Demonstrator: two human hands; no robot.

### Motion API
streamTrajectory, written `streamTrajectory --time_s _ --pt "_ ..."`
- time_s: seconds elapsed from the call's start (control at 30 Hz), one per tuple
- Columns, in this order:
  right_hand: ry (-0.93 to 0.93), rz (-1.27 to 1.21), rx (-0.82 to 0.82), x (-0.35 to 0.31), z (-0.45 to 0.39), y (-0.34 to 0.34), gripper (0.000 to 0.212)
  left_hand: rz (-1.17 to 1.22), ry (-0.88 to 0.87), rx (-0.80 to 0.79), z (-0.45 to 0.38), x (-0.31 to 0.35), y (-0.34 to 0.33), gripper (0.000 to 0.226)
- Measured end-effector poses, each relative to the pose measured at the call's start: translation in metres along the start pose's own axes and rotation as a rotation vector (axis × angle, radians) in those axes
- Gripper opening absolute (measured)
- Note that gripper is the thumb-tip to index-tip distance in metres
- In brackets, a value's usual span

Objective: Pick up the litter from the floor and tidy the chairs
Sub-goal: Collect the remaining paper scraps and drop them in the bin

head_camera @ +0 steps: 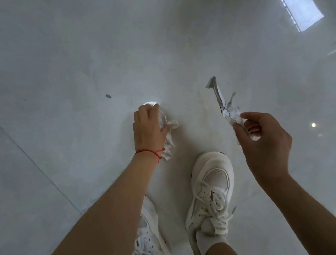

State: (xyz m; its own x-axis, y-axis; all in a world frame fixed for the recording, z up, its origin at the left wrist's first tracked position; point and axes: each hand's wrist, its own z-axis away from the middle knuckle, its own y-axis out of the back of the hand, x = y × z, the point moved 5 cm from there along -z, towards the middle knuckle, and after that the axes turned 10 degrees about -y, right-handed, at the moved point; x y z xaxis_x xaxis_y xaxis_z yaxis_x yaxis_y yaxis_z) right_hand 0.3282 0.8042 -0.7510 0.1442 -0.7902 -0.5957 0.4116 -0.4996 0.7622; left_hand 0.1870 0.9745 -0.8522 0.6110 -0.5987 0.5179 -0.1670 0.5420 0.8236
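A: Head view. What was the condition of the left hand (147,128)?

B: It was curled around a crumpled white paper wad (167,136); the wad protruded past the thumb side and below the wrist, which carried a red string bracelet (150,151).

A: And the right hand (265,136)?

B: Its thumb and fingertips pinched a second crumpled paper scrap (229,112), whose twisted strips extended up and away from the hand. Both pieces were off the floor (45,69), well apart from each other.

A: Anything else near the hands?

B: A small dark speck (108,96) lay on the floor beyond the left hand. Two white sneakers (212,186) stood below and between the hands. A bright window reflection (302,9) showed on the floor far beyond the right hand.
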Motion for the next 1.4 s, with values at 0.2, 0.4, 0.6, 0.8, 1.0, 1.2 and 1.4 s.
streamTrajectory --time_s 0.2,0.4,0.6,0.8,1.0,1.2,1.4 --pt "-0.001 0.017 -0.025 0.005 -0.003 -0.007 0.018 0.044 -0.023 0.051 -0.01 -0.005 0.011 0.016" --pt "0.006 0.02 -0.018 -0.014 -0.002 0.005 0.018 0.058 -0.025 0.064 -0.014 0.002 0.044 0.005" --pt "-0.024 0.013 0.007 -0.054 0.012 0.045 0.019 0.108 -0.097 0.138 -0.008 0.042 0.12 0.01" --pt "-0.05 -0.016 0.061 -0.113 0.039 0.108 0.02 0.177 -0.197 0.249 0.005 0.091 0.224 0.019" --pt "-0.074 -0.092 0.173 -0.18 0.073 0.183 0.02 0.156 -0.347 0.26 0.024 0.149 0.326 0.012" --pt "-0.119 -0.151 0.262 -0.245 0.115 0.259 0.021 0.201 -0.44 0.261 0.053 0.217 0.421 0.017" --pt "-0.145 -0.183 0.378 -0.294 0.166 0.337 0.021 0.222 -0.527 0.232 0.088 0.275 0.499 0.019"
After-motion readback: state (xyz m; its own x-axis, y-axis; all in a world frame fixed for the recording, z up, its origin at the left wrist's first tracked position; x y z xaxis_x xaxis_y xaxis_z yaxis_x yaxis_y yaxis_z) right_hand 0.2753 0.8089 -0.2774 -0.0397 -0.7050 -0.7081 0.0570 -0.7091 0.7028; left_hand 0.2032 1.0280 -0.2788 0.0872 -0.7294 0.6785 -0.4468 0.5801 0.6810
